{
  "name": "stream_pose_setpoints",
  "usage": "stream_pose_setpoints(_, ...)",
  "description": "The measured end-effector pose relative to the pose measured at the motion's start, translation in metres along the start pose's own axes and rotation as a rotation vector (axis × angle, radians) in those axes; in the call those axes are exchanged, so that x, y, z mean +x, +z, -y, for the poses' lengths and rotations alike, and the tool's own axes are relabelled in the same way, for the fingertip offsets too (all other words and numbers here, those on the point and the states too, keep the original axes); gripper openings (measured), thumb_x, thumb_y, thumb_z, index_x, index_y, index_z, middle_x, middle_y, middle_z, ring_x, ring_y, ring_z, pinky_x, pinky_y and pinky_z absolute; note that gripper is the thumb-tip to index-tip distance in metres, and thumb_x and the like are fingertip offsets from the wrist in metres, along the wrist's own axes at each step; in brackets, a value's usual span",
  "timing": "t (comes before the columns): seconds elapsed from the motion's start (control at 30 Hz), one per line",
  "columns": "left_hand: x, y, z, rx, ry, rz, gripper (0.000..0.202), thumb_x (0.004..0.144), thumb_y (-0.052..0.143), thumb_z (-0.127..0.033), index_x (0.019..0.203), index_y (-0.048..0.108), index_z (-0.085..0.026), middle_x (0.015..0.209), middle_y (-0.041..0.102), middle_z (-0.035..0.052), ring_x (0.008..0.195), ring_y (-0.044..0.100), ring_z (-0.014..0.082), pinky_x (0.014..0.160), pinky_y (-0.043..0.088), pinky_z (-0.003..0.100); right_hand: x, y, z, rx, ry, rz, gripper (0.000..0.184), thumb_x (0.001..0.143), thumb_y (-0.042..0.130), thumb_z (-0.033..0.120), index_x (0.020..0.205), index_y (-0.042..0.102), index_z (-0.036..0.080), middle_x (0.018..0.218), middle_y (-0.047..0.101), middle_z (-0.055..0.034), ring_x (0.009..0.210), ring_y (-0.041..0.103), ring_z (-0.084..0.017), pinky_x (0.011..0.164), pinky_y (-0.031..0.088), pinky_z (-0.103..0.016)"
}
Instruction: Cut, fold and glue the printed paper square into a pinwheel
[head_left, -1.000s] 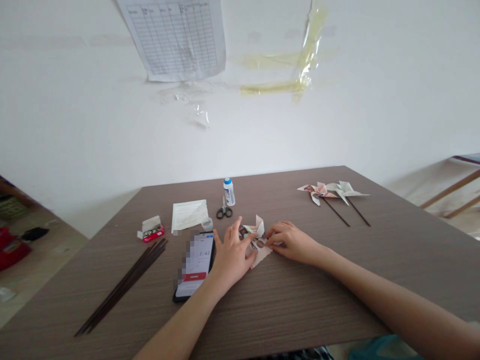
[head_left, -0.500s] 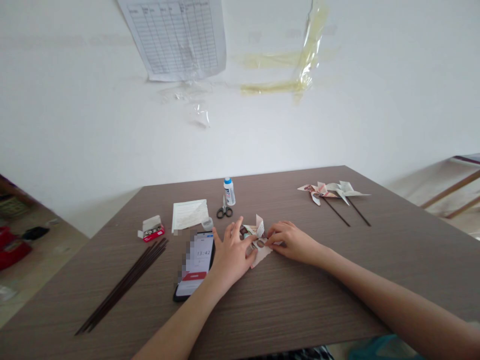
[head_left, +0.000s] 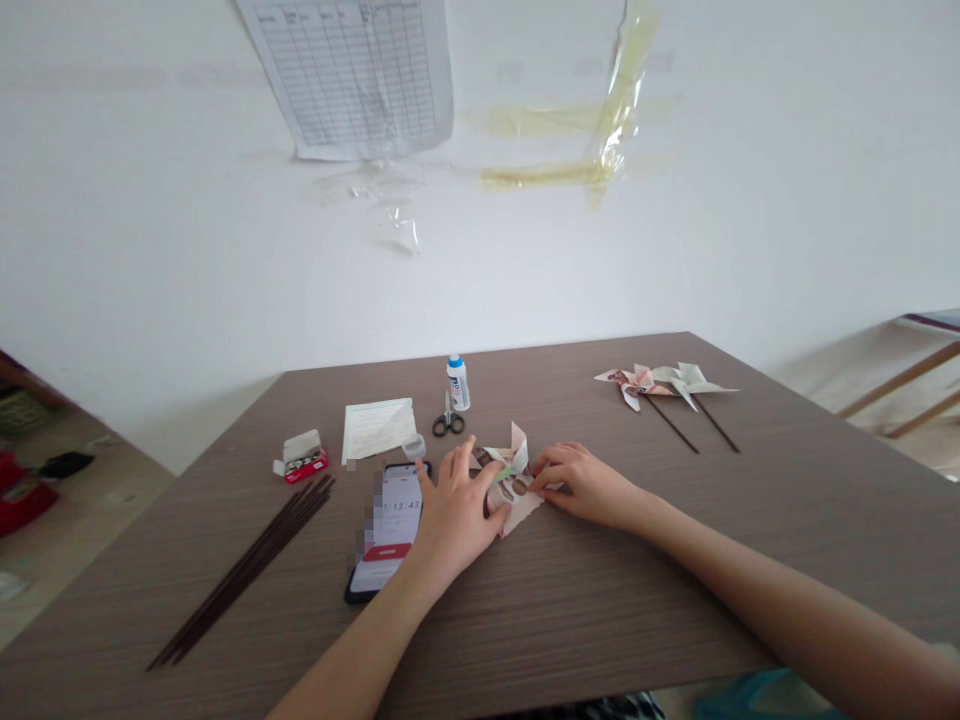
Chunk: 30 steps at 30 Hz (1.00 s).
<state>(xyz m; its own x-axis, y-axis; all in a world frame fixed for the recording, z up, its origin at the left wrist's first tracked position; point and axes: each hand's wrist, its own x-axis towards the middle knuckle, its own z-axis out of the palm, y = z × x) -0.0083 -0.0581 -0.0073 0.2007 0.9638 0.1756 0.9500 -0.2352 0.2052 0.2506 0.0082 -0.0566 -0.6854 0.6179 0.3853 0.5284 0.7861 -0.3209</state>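
Note:
A folded piece of printed paper (head_left: 511, 478), shaped like a half-made pinwheel, lies on the brown table (head_left: 570, 590) between my hands. My left hand (head_left: 454, 510) pinches one of its flaps between thumb and fingers at the paper's left side. My right hand (head_left: 581, 482) rests curled on the table at the paper's right edge, fingertips pressing it down. A phone (head_left: 391, 525) with a lit screen lies just left of my left hand.
Two finished paper pinwheels (head_left: 664, 383) on dark sticks lie at the far right. Scissors (head_left: 448, 420), a glue bottle (head_left: 457, 383), a white paper stack (head_left: 379, 428) and a small red box (head_left: 302, 460) sit behind. A bundle of dark sticks (head_left: 247, 570) lies at left.
My left hand's fingers have drawn together and lifted a flap of the paper toward its centre. The right hand has stayed in place.

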Motion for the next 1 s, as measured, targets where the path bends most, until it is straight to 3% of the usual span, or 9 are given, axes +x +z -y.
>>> stream_pose_setpoints(0.17, 0.002, -0.002, 0.008, 0.034, -0.055, 0.013, 0.050, 0.101, 0.089, -0.030, 0.150, 0.083, -0.030, 0.187, 0.054, 0.0221, 0.171, 0.053, 0.0496, 0.140, 0.023, 0.094, 0.000, -0.001, 0.001, 0.011, 0.007, 0.014, 0.022, 0.107, 0.081, 0.013, 0.111, 0.094, 0.031, 0.118, 0.089, -0.0065, 0.110, 0.082, -0.026, 0.108, 0.061, -0.043)
stream_pose_setpoints(0.67, 0.002, -0.002, 0.010, 0.035, -0.052, 0.022, 0.041, 0.102, 0.088, -0.034, 0.143, 0.088, -0.029, 0.187, 0.054, 0.0226, 0.169, 0.056, 0.0522, 0.136, 0.026, 0.097, 0.000, 0.000, 0.001, 0.025, 0.001, -0.004, 0.021, 0.106, 0.081, 0.013, 0.112, 0.093, 0.030, 0.118, 0.089, -0.0071, 0.111, 0.083, -0.027, 0.108, 0.062, -0.043)
stream_pose_setpoints(0.87, 0.001, -0.001, 0.012, 0.059, -0.055, 0.024, 0.042, 0.103, 0.086, -0.034, 0.145, 0.086, -0.030, 0.186, 0.056, 0.0218, 0.168, 0.056, 0.0494, 0.137, 0.026, 0.095, 0.008, -0.017, -0.002, 0.156, 0.081, -0.045, 0.027, 0.104, 0.076, 0.009, 0.120, 0.088, 0.026, 0.119, 0.089, -0.0072, 0.093, 0.084, -0.023, 0.100, 0.067, -0.040)
stream_pose_setpoints(1.0, -0.001, -0.003, 0.012, 0.066, -0.051, 0.037, 0.043, 0.105, 0.084, -0.033, 0.148, 0.085, -0.028, 0.186, 0.056, 0.0233, 0.168, 0.056, 0.0511, 0.136, 0.028, 0.097, 0.021, -0.035, -0.010, 0.214, 0.135, -0.157, 0.030, 0.102, 0.075, 0.011, 0.126, 0.087, 0.025, 0.120, 0.090, -0.0089, 0.103, 0.086, -0.026, 0.104, 0.069, -0.044)
